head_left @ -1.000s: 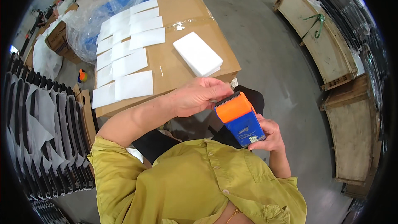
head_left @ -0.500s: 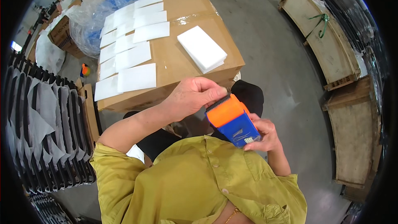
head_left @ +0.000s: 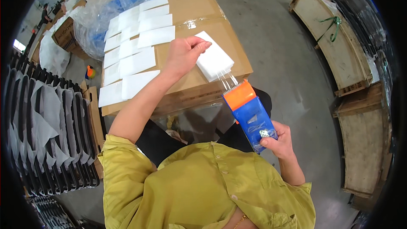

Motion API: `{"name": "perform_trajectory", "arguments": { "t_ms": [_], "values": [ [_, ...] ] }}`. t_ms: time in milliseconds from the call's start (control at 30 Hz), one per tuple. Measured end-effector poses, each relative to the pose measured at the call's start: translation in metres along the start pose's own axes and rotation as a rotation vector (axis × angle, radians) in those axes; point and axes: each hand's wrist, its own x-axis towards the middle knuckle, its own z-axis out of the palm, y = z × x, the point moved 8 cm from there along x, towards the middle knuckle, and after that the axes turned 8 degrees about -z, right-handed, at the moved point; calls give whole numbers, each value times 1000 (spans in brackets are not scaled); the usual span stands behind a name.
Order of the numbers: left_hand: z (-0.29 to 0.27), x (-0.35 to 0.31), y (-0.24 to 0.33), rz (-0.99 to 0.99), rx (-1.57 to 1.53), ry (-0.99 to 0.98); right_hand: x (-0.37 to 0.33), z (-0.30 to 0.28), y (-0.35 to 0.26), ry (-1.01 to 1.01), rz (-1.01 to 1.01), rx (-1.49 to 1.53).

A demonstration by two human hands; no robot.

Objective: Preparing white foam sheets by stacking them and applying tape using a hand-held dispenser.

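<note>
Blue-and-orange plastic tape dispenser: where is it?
Head view, right of centre: the dispenser is in the right hand, below the white rectangular stack in the picture.

LH (head_left: 185, 54) pinched, RH (head_left: 280, 139) curled.

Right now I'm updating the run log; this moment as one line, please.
left hand: apparently pinching clear tape; right hand: holding blue-orange tape dispenser; tape: stretched from dispenser toward left hand; cardboard box: bears white sheets

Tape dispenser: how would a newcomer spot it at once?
Find the cardboard box bearing white sheets. By its near right corner, the right hand holds the tape dispenser. It is blue with an orange head and, unlike the orange item on the floor, hand-held.
</note>
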Motion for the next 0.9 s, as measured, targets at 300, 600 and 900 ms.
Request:
{"name": "perform_trajectory", "arguments": {
  "t_ms": [300, 600, 900],
  "values": [
    [-5, 39, -31, 373, 304, 339, 58, 10, 3, 95, 121, -117],
    [-8, 33, -22, 285, 830, 633, 67, 1, 23, 112, 198, -72],
    [43, -82, -101, -655, -538, -259, 40, 0, 19, 76, 185, -18]
  ]
}}
